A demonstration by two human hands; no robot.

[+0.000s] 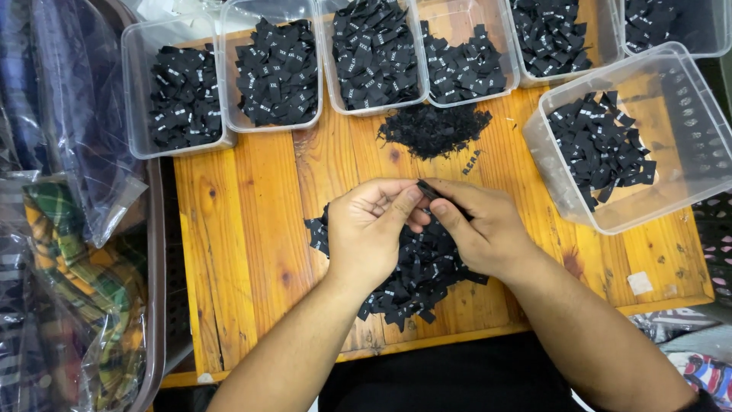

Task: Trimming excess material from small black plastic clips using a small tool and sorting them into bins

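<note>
While both forearms reach in over the near edge of the orange-stained wooden board (252, 252), the left hand (371, 229) and right hand (482, 229) meet above a loose heap of small black woven fabric labels (415, 278) at the board's middle. Their thumbs and forefingers are pinched together on one black label (427, 190) held between them. Beyond the heap lies a smaller mound of black scraps (435, 130). Along the board's far edge stands a row of clear plastic tubs (137, 84) full of sorted labels, and another tilted clear tub (690, 145) rests at the board's right side.
</note>
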